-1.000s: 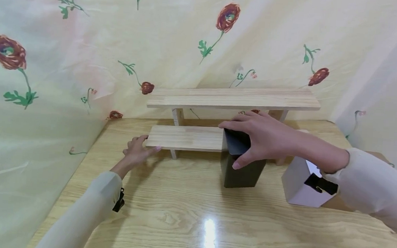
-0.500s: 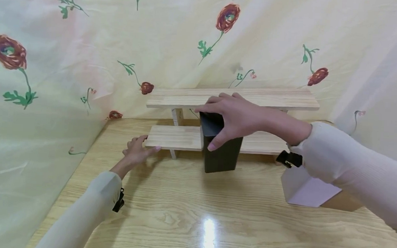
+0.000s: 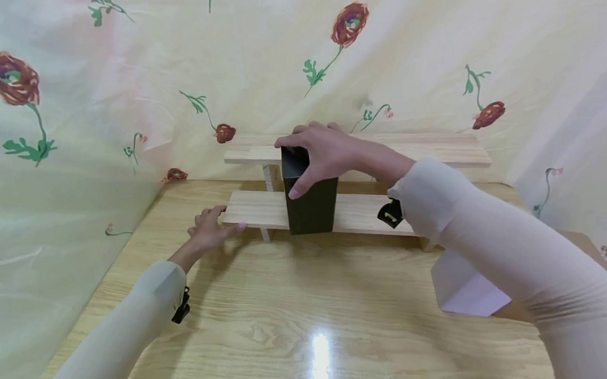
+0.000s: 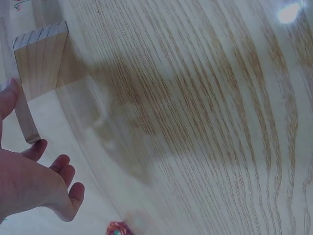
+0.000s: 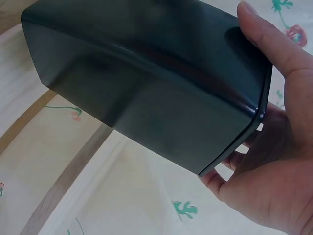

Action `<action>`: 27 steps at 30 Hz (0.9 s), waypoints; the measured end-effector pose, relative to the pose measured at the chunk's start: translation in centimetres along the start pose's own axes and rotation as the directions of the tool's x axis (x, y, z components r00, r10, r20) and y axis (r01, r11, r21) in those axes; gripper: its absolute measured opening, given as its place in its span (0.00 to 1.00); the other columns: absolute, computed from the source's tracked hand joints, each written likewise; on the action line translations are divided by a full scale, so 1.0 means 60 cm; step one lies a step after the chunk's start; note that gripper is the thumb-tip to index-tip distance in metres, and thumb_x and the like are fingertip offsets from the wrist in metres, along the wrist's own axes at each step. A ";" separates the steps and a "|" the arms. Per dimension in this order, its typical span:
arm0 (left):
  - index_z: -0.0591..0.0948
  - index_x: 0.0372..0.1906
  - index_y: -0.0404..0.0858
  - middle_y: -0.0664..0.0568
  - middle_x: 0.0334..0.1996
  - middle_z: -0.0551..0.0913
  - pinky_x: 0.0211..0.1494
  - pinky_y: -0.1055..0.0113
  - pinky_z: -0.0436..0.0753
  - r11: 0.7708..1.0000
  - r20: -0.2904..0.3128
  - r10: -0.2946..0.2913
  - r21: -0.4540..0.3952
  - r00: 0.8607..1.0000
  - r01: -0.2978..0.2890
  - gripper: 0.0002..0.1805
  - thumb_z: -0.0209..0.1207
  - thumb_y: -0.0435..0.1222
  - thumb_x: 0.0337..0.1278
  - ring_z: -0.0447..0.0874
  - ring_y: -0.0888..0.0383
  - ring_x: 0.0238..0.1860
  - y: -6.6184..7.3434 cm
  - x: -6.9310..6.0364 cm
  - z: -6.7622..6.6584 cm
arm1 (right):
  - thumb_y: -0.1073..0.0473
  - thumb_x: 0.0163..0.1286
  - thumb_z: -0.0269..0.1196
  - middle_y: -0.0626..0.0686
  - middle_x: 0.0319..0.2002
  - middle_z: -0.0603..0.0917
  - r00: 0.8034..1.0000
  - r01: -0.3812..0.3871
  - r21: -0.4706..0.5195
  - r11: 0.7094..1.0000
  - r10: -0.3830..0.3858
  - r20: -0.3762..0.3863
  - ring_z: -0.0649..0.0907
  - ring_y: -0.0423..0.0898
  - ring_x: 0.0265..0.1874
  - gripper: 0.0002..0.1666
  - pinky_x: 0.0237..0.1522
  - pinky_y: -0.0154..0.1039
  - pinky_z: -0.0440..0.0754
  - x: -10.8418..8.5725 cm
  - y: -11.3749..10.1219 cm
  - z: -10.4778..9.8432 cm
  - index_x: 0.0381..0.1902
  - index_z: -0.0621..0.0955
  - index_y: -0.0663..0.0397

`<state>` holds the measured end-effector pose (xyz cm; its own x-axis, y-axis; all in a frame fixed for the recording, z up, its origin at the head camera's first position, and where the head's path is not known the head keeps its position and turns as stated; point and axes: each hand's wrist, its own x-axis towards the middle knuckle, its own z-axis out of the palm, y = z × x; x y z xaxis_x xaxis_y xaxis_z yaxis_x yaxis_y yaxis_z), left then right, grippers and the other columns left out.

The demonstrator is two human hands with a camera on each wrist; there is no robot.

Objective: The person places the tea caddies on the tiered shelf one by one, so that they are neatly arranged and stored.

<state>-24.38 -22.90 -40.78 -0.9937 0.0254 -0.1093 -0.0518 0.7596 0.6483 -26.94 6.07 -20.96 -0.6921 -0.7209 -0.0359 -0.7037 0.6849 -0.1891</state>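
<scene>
My right hand (image 3: 326,153) grips a tall black rectangular box (image 3: 310,207) from above, thumb on the near side and fingers over the far side. The box hangs upright before the lower board (image 3: 255,207) of a two-tier wooden shelf; whether its base touches the board cannot be told. In the right wrist view, the box (image 5: 122,83) has a thin rim at the end beside my palm. My left hand (image 3: 209,230) holds the left end of the lower board, thumb on its front edge. In the left wrist view, an index fingertip (image 4: 36,149) touches the board's corner.
The shelf's upper board (image 3: 415,147) runs along the back, near a flowered cloth (image 3: 270,54). A white box (image 3: 467,286) stands on the wood-grain table (image 3: 253,325) at right, partly hidden by my right sleeve. A brown surface shows behind it.
My right hand has carried the black box left and up, from in front of the shelf's middle toward its left part. The left hand has stayed at the board's end.
</scene>
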 end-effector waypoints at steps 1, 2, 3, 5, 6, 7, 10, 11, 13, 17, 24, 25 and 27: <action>0.55 0.73 0.35 0.31 0.68 0.55 0.59 0.35 0.47 1.000 0.002 0.001 -0.002 1.000 -0.001 0.47 0.59 0.56 0.60 0.47 0.34 0.67 0.000 0.000 0.000 | 0.33 0.46 0.73 0.53 0.64 0.68 1.000 -0.001 0.005 1.000 0.001 0.004 0.66 0.51 0.54 0.56 0.55 0.54 0.57 0.007 0.001 0.000 0.72 0.65 0.36; 0.55 0.73 0.35 0.31 0.68 0.54 0.60 0.35 0.46 1.000 0.005 0.001 -0.006 1.000 -0.001 0.47 0.59 0.56 0.60 0.47 0.34 0.67 0.000 0.000 0.000 | 0.33 0.46 0.73 0.53 0.63 0.68 1.000 -0.005 0.005 1.000 0.005 0.009 0.66 0.51 0.54 0.56 0.55 0.54 0.57 0.014 0.002 0.000 0.72 0.64 0.36; 0.55 0.73 0.35 0.31 0.68 0.54 0.60 0.35 0.46 1.000 0.006 0.001 -0.008 1.000 0.000 0.47 0.59 0.56 0.60 0.47 0.34 0.67 0.000 -0.001 0.000 | 0.33 0.46 0.73 0.53 0.63 0.68 1.000 -0.009 0.010 1.000 0.008 0.015 0.66 0.51 0.54 0.56 0.55 0.54 0.57 0.020 0.003 0.001 0.72 0.64 0.36; 0.55 0.74 0.35 0.31 0.68 0.54 0.60 0.34 0.46 1.000 0.008 0.000 -0.012 1.000 0.000 0.47 0.59 0.56 0.59 0.47 0.34 0.67 0.001 -0.002 -0.001 | 0.34 0.46 0.73 0.53 0.63 0.68 1.000 -0.014 0.015 1.000 0.014 0.021 0.66 0.51 0.55 0.56 0.56 0.54 0.57 0.033 0.003 0.002 0.72 0.64 0.36; 0.55 0.74 0.35 0.31 0.68 0.54 0.60 0.34 0.46 1.000 0.006 0.000 -0.013 1.000 0.000 0.47 0.59 0.56 0.59 0.47 0.34 0.67 0.000 -0.002 -0.001 | 0.34 0.46 0.73 0.53 0.64 0.68 1.000 -0.020 0.019 1.000 0.020 0.024 0.66 0.51 0.56 0.56 0.56 0.54 0.56 0.039 0.003 0.003 0.72 0.64 0.36; 0.55 0.74 0.35 0.31 0.68 0.55 0.60 0.35 0.46 1.000 0.004 -0.001 -0.013 1.000 0.001 0.47 0.59 0.56 0.59 0.46 0.34 0.68 -0.001 -0.003 -0.001 | 0.34 0.46 0.73 0.52 0.64 0.67 0.999 -0.026 0.025 0.999 0.025 0.025 0.66 0.51 0.56 0.56 0.57 0.54 0.56 0.044 0.004 0.004 0.72 0.64 0.36; 0.55 0.73 0.35 0.31 0.68 0.55 0.60 0.35 0.46 1.000 -0.002 -0.001 -0.011 1.000 0.001 0.47 0.59 0.56 0.59 0.46 0.33 0.68 -0.002 -0.003 -0.001 | 0.34 0.46 0.73 0.53 0.66 0.66 0.999 -0.042 0.042 0.998 0.041 0.030 0.65 0.51 0.58 0.56 0.58 0.54 0.55 0.058 0.004 0.008 0.72 0.64 0.36; 0.56 0.73 0.35 0.31 0.67 0.56 0.60 0.35 0.47 1.000 -0.004 0.002 -0.006 1.000 -0.002 0.47 0.59 0.56 0.59 0.47 0.33 0.68 -0.002 -0.003 -0.001 | 0.34 0.46 0.74 0.53 0.66 0.66 0.999 -0.046 0.048 0.998 0.044 0.029 0.65 0.51 0.58 0.56 0.58 0.54 0.55 0.062 0.004 0.009 0.72 0.64 0.36; 0.56 0.73 0.35 0.31 0.67 0.56 0.59 0.36 0.48 1.000 -0.007 0.000 0.006 1.000 0.000 0.46 0.59 0.57 0.59 0.47 0.34 0.67 -0.003 -0.001 0.000 | 0.35 0.46 0.74 0.52 0.66 0.66 0.998 -0.056 0.063 0.996 0.054 0.032 0.65 0.51 0.59 0.56 0.59 0.54 0.54 0.070 0.005 0.013 0.72 0.64 0.36; 0.57 0.72 0.35 0.32 0.66 0.57 0.58 0.37 0.50 1.000 -0.009 -0.003 0.030 1.000 0.003 0.46 0.59 0.57 0.58 0.48 0.34 0.67 -0.004 0.001 0.002 | 0.35 0.46 0.74 0.53 0.68 0.65 0.997 -0.067 0.068 0.995 0.065 0.031 0.64 0.51 0.59 0.56 0.60 0.54 0.54 0.084 0.007 0.020 0.72 0.65 0.36; 0.57 0.72 0.35 0.32 0.66 0.59 0.58 0.37 0.50 0.999 -0.017 -0.008 0.036 1.000 0.009 0.45 0.59 0.57 0.59 0.49 0.34 0.67 -0.001 0.005 0.003 | 0.33 0.46 0.73 0.54 0.69 0.63 0.996 -0.089 0.041 0.995 0.088 0.022 0.64 0.53 0.61 0.57 0.60 0.56 0.54 0.104 0.012 0.030 0.72 0.64 0.36; 0.57 0.72 0.35 0.32 0.66 0.59 0.59 0.37 0.50 0.999 -0.017 -0.010 0.037 1.000 0.010 0.45 0.59 0.57 0.59 0.49 0.34 0.67 -0.001 0.006 0.004 | 0.33 0.46 0.73 0.54 0.69 0.63 0.995 -0.094 0.043 0.995 0.093 0.025 0.64 0.53 0.61 0.57 0.60 0.56 0.54 0.107 0.013 0.031 0.72 0.63 0.36; 0.57 0.72 0.35 0.32 0.66 0.59 0.59 0.37 0.50 0.999 -0.017 -0.012 0.038 1.000 0.013 0.45 0.59 0.57 0.59 0.49 0.34 0.67 -0.001 0.006 0.004 | 0.33 0.46 0.73 0.53 0.69 0.63 0.994 -0.104 0.050 0.993 0.103 0.031 0.64 0.52 0.61 0.57 0.60 0.55 0.53 0.110 0.013 0.030 0.73 0.63 0.36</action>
<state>-24.70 -22.80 -41.01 -0.9945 0.0050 -0.1045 -0.0610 0.7838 0.6181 -31.78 1.64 -23.13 -0.7555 -0.6496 -0.0851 -0.6188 0.7502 -0.2331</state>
